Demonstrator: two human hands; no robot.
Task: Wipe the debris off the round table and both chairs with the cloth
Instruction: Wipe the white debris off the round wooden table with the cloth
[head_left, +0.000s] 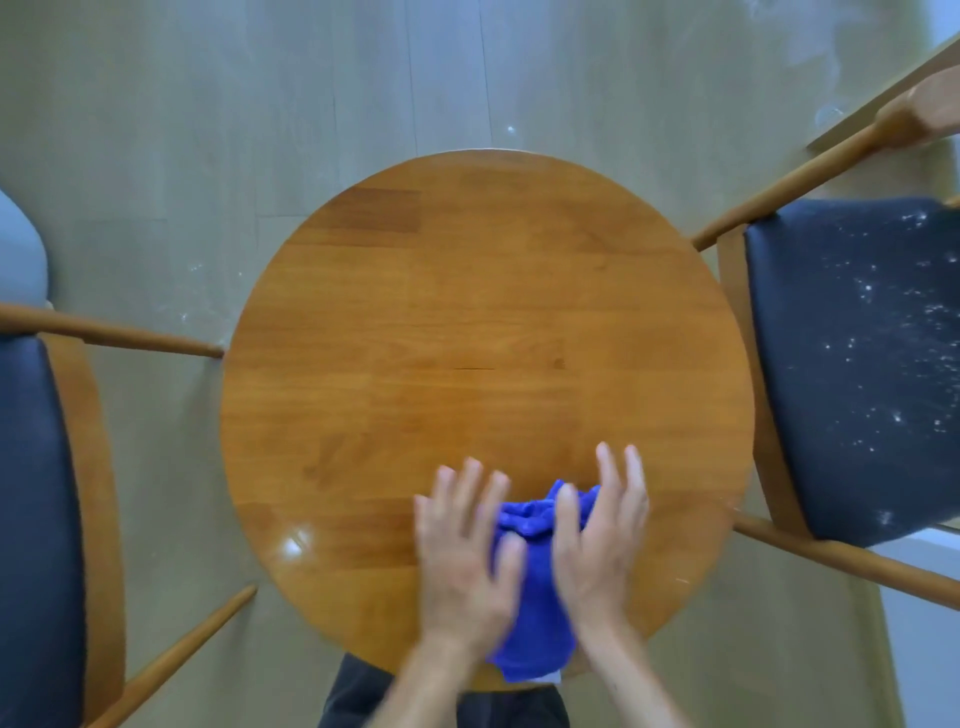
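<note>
While both hands (530, 540) flank the cloth (535, 597), it overhangs the table (467, 312) edge.

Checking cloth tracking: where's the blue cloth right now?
Head view: the blue cloth lies bunched on the round table at its near edge, between the left hand and right hand.

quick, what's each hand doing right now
left hand: open, fingers straight, against the blue cloth
right hand: open, fingers straight, against the cloth's other side
</note>
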